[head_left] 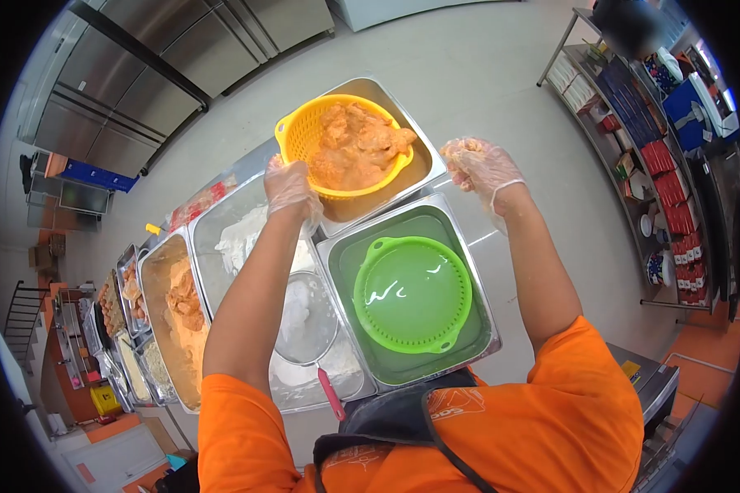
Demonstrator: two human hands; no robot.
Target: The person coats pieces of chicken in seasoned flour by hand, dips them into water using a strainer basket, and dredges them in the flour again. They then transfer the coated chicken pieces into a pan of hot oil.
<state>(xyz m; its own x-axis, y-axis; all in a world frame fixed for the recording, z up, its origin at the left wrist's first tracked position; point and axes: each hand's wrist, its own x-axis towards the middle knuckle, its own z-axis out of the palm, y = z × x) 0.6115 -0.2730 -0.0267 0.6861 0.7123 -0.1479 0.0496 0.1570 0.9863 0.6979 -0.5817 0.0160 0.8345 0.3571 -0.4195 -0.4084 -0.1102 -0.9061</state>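
Observation:
My left hand (291,191), in a clear plastic glove, is closed at the near left rim of a yellow colander (302,141). Orange, batter-coated meat pieces (358,148) lie heaped in the colander, which sits in a steel pan (378,90). To the right of that pan I hold up my right hand (478,168), also gloved. Its fingers are curled and smeared with orange batter; whether anything is inside them is hidden. Nearer to me, a green colander (415,296) sits under liquid in another steel pan (483,316).
On the left, a round sieve (306,320) with a pink handle (330,393) lies over a pan of white flour (242,234). Beyond it stands a pan (166,267) with orange coating and meat. Shelves (625,156) line the right, steel cabinets (164,62) the back left.

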